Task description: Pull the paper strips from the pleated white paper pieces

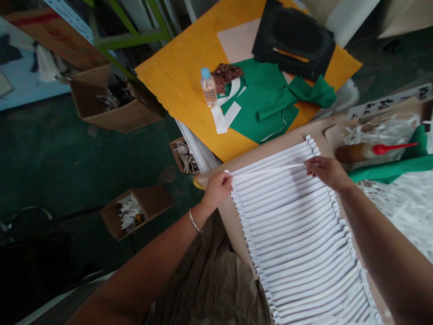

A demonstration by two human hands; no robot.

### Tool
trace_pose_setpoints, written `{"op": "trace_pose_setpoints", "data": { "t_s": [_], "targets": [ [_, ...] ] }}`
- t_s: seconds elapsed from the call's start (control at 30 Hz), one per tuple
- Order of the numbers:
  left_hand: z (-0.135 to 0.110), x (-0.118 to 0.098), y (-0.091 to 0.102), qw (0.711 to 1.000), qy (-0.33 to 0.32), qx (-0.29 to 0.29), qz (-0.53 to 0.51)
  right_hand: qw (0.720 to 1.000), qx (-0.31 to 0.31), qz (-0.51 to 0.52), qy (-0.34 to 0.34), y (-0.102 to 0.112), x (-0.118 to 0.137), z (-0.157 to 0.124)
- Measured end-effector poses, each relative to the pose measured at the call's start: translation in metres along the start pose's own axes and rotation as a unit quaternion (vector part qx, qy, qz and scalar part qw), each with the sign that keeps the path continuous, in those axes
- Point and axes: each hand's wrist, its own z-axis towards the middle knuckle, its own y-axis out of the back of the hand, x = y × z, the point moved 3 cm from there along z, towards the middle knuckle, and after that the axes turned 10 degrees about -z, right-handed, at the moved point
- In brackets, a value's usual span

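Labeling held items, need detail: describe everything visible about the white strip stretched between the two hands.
The white strip is thin, narrow and flat, and looks like paper or cloth tape. It is pulled nearly straight, with its ends pinched by the left hand and the right hand. It lies across the far end of a row of similar overlapping white strips laid on a brown board. No marks show on it.

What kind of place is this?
Probably a small craft or sewing workshop: left hand and right hand stretch a white strip over rows of folded strips, with a glue bottle, green cloth on a yellow table, and scrap boxes.
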Motion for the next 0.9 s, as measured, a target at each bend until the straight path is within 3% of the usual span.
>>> {"op": "trace_pose_setpoints", "data": {
  "t_s": [0.1, 0.27, 0.47, 0.7, 0.9],
  "targets": [
    [0.008, -0.001, -0.003, 1.000, 0.006, -0.010, 0.023, 0.999, -0.039, -0.003, -0.021, 0.008, 0.006, 0.018],
    [0.019, 0.002, -0.006, 0.989, 0.004, -0.075, 0.131, 0.996, -0.080, 0.008, -0.042, 0.013, 0.012, 0.041],
    [0.023, -0.001, -0.009, 0.979, 0.004, -0.077, 0.188, 0.990, -0.127, -0.035, -0.040, 0.009, -0.005, 0.062],
    [0.021, -0.004, -0.010, 0.973, -0.004, -0.087, 0.214, 0.973, -0.180, -0.141, 0.013, 0.004, -0.013, 0.071],
    [0.022, -0.007, -0.009, 0.971, -0.010, -0.096, 0.221, 0.965, -0.207, -0.157, 0.019, 0.000, -0.004, 0.072]
  ]
}}
